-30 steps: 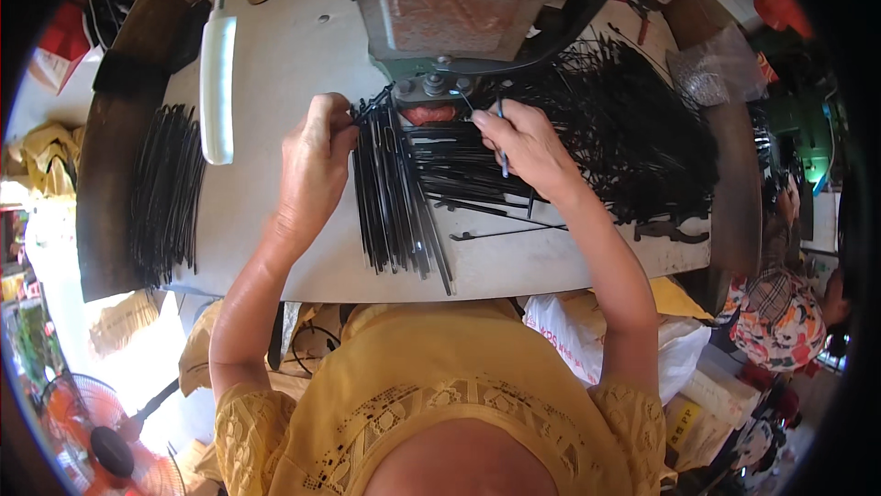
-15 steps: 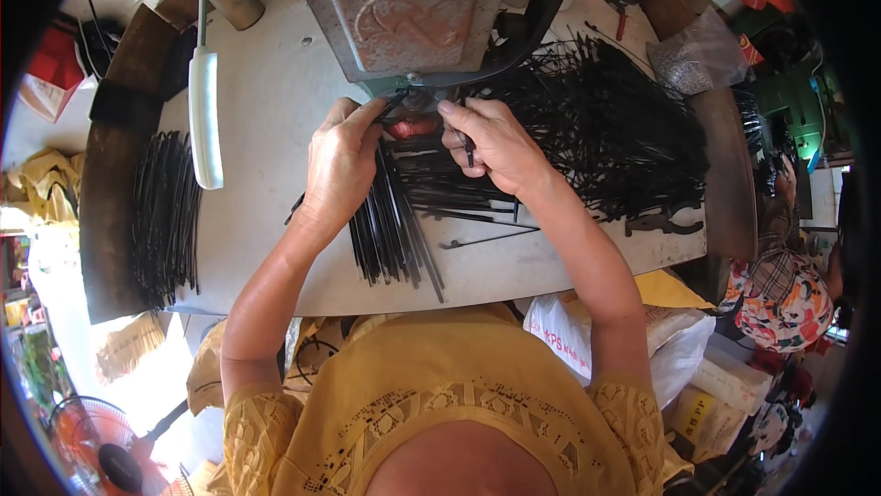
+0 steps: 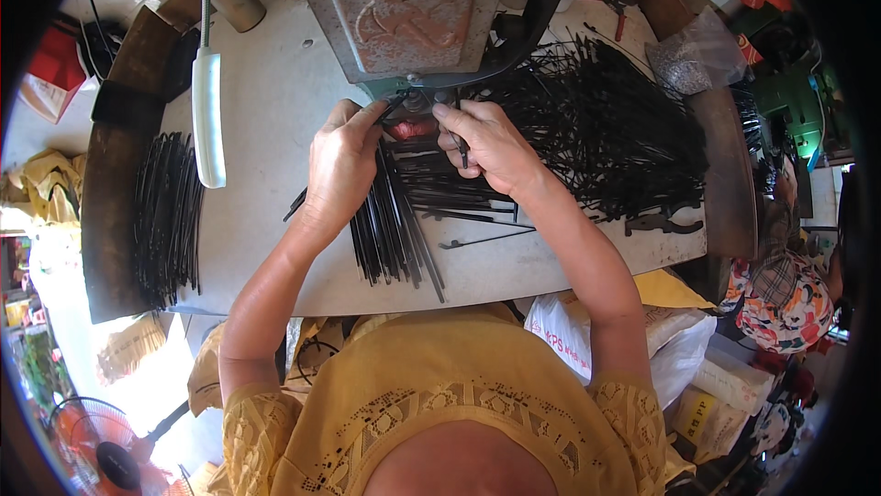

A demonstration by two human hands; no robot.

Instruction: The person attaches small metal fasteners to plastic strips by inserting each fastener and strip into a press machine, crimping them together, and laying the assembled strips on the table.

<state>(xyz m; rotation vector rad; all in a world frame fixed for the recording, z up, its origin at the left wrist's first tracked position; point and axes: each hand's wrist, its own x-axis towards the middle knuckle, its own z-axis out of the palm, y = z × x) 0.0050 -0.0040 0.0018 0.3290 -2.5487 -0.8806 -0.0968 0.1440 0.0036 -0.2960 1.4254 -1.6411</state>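
Under the overhanging head of a grey-green machine (image 3: 404, 14), both of my hands work close together. My left hand (image 3: 341, 161) is closed around a thin black rod (image 3: 393, 103), whose upper end points into the machine and whose other end shows beyond the wrist. My right hand (image 3: 491, 149) is pinched on a short dark rod-like piece (image 3: 462, 152) just right of the machine's working point. A red object (image 3: 413, 130) lies between the hands, below the machine. In front of them lies a bundle of thin black rods (image 3: 381, 230), roughly parallel.
A tangled heap of black rods (image 3: 615, 120) covers the table's right side, with black pliers (image 3: 665, 222) at its near edge. Another rod bundle (image 3: 168, 221) lies far left beside a lit lamp (image 3: 208, 120). A clear bag of small parts (image 3: 697, 54) stands back right.
My right hand has shifted slightly left, toward the machine's working point, with its dark piece still held. My left hand has stayed almost in place.
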